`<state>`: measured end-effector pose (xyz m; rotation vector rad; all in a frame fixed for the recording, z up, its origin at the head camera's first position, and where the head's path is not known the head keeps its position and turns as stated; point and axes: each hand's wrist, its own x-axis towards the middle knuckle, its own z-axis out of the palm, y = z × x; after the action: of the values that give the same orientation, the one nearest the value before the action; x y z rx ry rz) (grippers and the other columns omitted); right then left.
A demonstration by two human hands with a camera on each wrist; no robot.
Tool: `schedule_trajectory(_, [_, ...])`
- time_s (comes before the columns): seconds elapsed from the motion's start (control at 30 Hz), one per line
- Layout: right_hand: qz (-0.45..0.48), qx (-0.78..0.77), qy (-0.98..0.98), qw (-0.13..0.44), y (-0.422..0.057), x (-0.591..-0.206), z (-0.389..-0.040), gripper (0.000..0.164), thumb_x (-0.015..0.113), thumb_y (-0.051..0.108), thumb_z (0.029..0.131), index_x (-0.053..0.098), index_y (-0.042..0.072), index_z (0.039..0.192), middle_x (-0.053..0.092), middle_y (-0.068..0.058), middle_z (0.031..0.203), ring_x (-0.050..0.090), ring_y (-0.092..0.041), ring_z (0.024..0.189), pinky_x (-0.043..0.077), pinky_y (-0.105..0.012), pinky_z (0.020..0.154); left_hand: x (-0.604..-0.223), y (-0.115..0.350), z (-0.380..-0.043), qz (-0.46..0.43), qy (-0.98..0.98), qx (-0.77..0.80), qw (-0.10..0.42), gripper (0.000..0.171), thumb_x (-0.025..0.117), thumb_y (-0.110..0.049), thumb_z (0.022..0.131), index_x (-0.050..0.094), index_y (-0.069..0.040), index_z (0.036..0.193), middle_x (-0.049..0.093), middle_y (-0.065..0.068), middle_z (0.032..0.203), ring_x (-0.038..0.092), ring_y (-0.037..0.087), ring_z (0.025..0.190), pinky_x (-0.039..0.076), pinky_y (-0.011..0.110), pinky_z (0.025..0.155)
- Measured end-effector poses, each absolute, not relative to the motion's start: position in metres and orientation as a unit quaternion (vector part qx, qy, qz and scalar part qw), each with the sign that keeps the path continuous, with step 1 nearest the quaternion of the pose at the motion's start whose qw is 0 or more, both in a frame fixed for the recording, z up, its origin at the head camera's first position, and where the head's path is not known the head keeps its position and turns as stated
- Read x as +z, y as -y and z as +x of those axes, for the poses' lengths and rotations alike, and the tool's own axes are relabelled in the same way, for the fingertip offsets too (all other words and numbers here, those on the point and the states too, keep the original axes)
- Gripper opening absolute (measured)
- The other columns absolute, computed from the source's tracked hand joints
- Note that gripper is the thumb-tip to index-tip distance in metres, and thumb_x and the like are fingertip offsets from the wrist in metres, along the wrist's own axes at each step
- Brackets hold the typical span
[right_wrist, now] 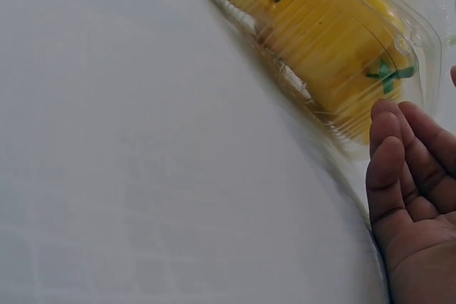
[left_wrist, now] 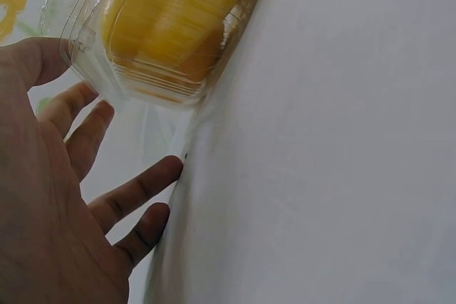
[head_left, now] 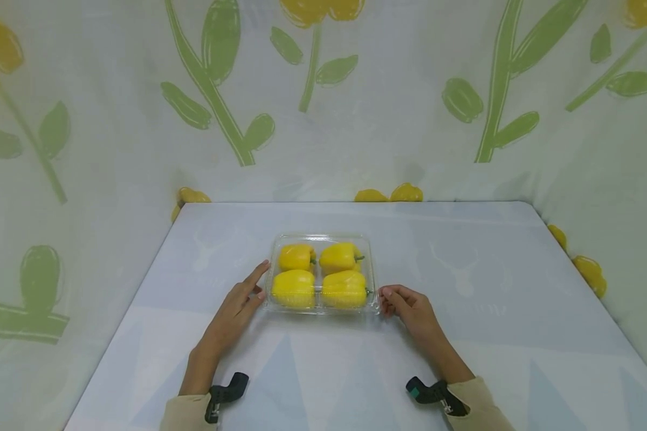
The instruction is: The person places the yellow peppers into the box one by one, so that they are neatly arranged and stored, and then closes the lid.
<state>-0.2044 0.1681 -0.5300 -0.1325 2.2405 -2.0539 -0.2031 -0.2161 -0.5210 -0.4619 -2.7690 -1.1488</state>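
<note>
A clear plastic clamshell box (head_left: 318, 309) sits on the table with several yellow bell peppers (head_left: 293, 288) inside, laid in two rows. Green stems show on the peppers. At the box's left side is my left hand (head_left: 232, 314), its fingers spread. In the left wrist view, the thumb of this hand (left_wrist: 57, 197) is at the box rim and the lower fingers are apart from the box. By the front right corner, my right hand (head_left: 410, 311) has loosely bent fingers beside the box wall. The right wrist view shows its fingertips (right_wrist: 387, 154) close to the box; contact is unclear.
The table (head_left: 463, 359) has a pale cover with deer and triangle prints. Behind and on both sides hangs a white cloth (head_left: 383, 120) printed with green leaves and yellow flowers. Dark wrist straps (head_left: 226, 392) sit at both sleeve cuffs.
</note>
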Motion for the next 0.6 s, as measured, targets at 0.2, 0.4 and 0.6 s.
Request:
schedule_trajectory(0.2, [-0.037,-0.67,-0.74,0.048,-0.1652,-0.528,-0.2005,0.031,0.061,0.027,0.102,0.069,-0.003,0.105,0.065,-0.013,0.088,0.062,-0.021,0.077,0.055,-0.029,0.068,-0.5211,0.2156,-0.2034,-0.156,0.911,-0.378,0.055,0.055,0.045,-0.035,0.107,0.028,-0.035,0.159,0.053,-0.002,0.141,0.051,0.018,0.104,0.044,0.046,0.084])
schedule_trajectory(0.4, [-0.032,-0.659,-0.749,0.055,-0.1629,-0.528,-0.1976,0.03,0.062,0.027,0.101,0.069,-0.002,0.101,0.065,-0.012,0.084,0.061,-0.022,0.075,0.054,-0.029,0.068,-0.521,0.216,-0.2031,-0.153,0.912,-0.375,0.055,0.055,0.045,-0.035,0.107,0.027,-0.036,0.159,0.053,-0.002,0.142,0.052,0.019,0.106,0.044,0.048,0.085])
schedule_trajectory(0.6, [-0.037,-0.652,-0.755,0.061,-0.1603,-0.5265,-0.1942,0.025,0.061,0.023,0.101,0.069,-0.001,0.1,0.066,-0.012,0.082,0.059,-0.021,0.073,0.053,-0.028,0.067,-0.5211,0.2167,-0.2031,-0.151,0.914,-0.374,0.053,0.055,0.044,-0.036,0.107,0.027,-0.036,0.159,0.052,-0.003,0.144,0.051,0.019,0.106,0.044,0.048,0.085])
